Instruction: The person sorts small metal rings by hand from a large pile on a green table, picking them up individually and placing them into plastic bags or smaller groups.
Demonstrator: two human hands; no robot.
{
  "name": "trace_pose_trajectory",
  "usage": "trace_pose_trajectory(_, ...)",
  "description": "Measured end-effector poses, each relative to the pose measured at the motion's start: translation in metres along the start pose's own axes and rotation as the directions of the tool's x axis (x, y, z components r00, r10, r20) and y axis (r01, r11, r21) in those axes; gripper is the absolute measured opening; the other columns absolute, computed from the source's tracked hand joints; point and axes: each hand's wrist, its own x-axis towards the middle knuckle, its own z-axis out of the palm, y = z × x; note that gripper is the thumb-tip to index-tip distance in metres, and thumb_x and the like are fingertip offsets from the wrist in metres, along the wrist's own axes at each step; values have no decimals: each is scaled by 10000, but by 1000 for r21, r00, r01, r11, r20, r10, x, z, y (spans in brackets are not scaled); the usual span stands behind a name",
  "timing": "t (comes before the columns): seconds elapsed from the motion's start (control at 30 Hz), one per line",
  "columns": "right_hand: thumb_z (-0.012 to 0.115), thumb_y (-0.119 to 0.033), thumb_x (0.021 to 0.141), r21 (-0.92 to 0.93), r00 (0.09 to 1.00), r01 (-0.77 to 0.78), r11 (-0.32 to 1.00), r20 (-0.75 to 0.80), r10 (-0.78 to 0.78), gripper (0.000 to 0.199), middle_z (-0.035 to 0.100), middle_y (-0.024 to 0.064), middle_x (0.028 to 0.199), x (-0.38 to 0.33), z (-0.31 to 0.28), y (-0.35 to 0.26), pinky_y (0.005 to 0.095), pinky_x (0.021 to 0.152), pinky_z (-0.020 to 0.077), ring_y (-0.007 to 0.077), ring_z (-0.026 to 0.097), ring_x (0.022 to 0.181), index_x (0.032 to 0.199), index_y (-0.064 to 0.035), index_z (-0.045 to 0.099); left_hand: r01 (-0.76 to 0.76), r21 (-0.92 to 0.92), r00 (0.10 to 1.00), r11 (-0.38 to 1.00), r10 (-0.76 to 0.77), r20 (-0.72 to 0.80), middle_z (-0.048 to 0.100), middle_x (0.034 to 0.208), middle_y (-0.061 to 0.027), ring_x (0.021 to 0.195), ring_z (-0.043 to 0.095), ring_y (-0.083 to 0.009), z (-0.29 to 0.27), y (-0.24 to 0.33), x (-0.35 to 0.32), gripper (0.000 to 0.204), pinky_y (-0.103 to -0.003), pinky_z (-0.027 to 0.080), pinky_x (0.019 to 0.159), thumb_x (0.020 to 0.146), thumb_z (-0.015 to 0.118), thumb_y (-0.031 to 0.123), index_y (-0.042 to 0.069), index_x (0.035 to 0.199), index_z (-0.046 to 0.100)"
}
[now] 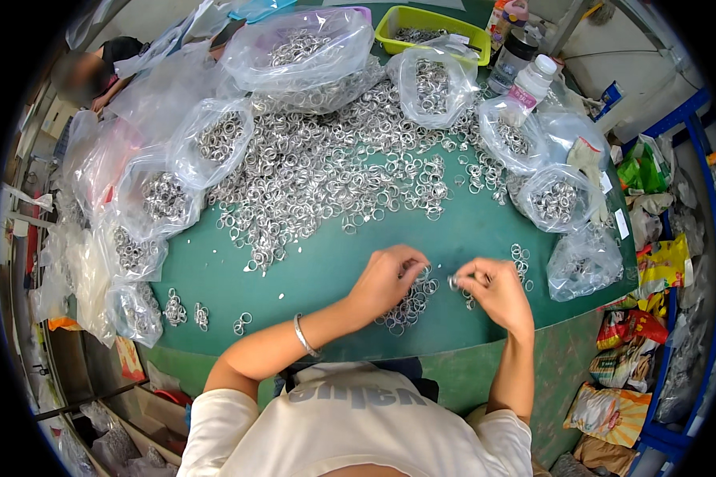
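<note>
A small pile of silver metal rings point(407, 308) lies on the green tabletop close to me. Over its upper edge is my left hand point(386, 280), fingers pinched together; whether a ring is between the tips or only lies behind them, I cannot make out. To the right, my right hand point(493, 290) pinches a silver ring point(453, 281) between thumb and fingers, slightly blurred. A few rings show under that hand, and another small cluster of rings point(520, 262) sits just beyond it. Farther away spreads a wide heap of loose rings point(326, 179).
Open plastic bags of rings line both sides, such as a left bag point(211, 143) and a right bag point(561, 199). At the back stand a green basket point(473, 36) and a white bottle point(535, 75). Small ring groups point(175, 308) lie left. Another person point(95, 75) is far left.
</note>
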Motion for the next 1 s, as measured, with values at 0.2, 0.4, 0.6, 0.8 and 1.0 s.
trace_pose_trajectory(0.2,656,-65,808,-278,960,-15,960,-271,-63,107,434,66,527,63,23,41,336,508,360,159,425,484,911,-34,660,-165,325,982,931,186,-37,600,1002,-143,931,572,-297,10,-32,4,74,-352,465,752,796,632,0,-12,865,654)
trace_pose_trajectory(0.4,607,6,818,17,962,47,999,-271,-41,210,490,48,675,55,25,55,281,539,357,117,426,578,1026,-11,606,-283,434,959,855,264,106,526,1165,-126,1084,481,-304,10,-24,-3,302,-407,408,876,815,595,7,44,1114,593)
trace_pose_trajectory(0.6,622,41,797,-137,969,116,984,-202,-142,229,518,72,729,37,19,56,280,567,397,136,463,597,1022,6,601,-367,373,887,852,199,417,502,1217,-135,1140,460,-314,22,-25,-24,352,-432,385,926,828,562,3,28,1179,556)
trace_pose_trajectory(0.8,646,-23,800,-241,955,37,970,-279,-105,215,581,140,811,54,25,44,395,627,458,302,564,659,1012,-23,605,-368,364,930,856,336,150,509,1198,-147,1123,471,-326,15,-19,-15,352,-417,380,950,820,562,-21,18,1170,560)
trace_pose_trajectory(1.0,636,-85,839,-483,916,130,866,-276,-292,136,576,81,745,79,35,61,363,535,425,233,541,578,957,-26,601,-213,398,971,892,147,189,529,1096,-129,972,497,-307,3,-28,-23,315,-393,394,826,827,578,-8,25,1141,567)
